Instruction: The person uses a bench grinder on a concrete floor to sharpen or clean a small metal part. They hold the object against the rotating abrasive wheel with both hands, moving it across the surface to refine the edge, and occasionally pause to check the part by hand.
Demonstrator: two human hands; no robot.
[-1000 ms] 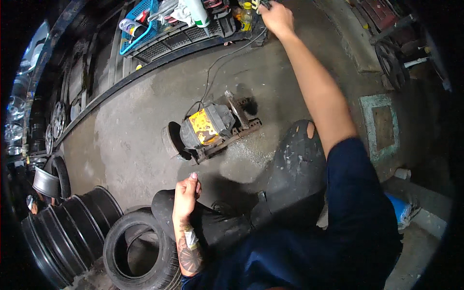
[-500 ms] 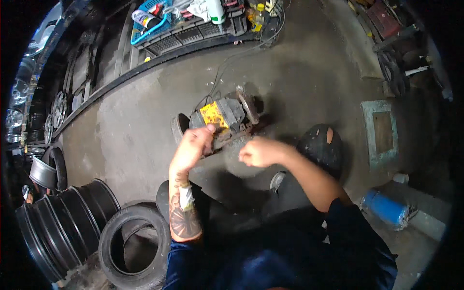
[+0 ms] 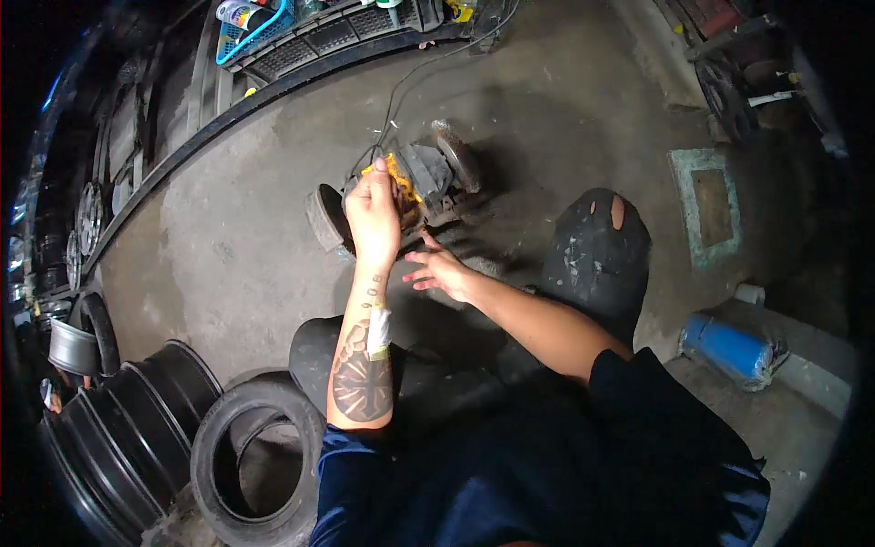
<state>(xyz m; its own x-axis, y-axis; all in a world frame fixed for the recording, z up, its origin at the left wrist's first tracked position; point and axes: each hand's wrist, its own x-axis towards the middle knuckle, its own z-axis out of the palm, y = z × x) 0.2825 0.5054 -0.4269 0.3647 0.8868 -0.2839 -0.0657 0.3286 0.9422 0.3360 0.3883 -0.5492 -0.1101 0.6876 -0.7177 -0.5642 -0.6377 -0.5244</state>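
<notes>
A dirty bench grinder with a yellow motor housing stands on the floor in front of me. It has a disc-shaped wheel at its left end and a rough, worn wheel at its right end. My left hand is over the housing's left part, its fingers curled closed; whatever they hold, if anything, is hidden. Below the grinder's front edge, my right hand is open, fingers spread, with nothing in it. A dark cable leads away from behind the grinder.
A bare tyre lies by my left leg, beside a row of black wheel rims. Past a long dark rail sits a black crate with a blue basket. To my right are a blue roll and a green-edged frame.
My left hand has moved up and farther over the grinder. My right hand has gone from curled to spread and shifted left and slightly nearer the grinder. The view has shifted slightly.
</notes>
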